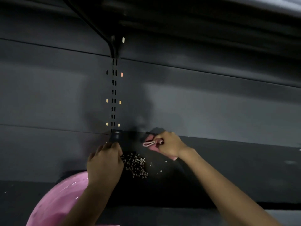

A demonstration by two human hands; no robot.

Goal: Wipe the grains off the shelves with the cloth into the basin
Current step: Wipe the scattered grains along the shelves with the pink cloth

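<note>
Fingers of the left hand (105, 163) curl at the shelf (228, 168) seam, holding nothing visible; the pink basin (53, 204) waits below. Grains (136, 165) lie heaped just right of it, between both hands. Right hand (168, 145) grips the cloth (150, 143) behind the heap.

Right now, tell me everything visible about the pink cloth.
The pink cloth looks soft and is bunched in the right hand, whose fingers curl around it. A pale loop sticks out on its left, and a pink corner shows below the wrist. It sits on the dark shelf near the back wall, apart from the grains.
</note>
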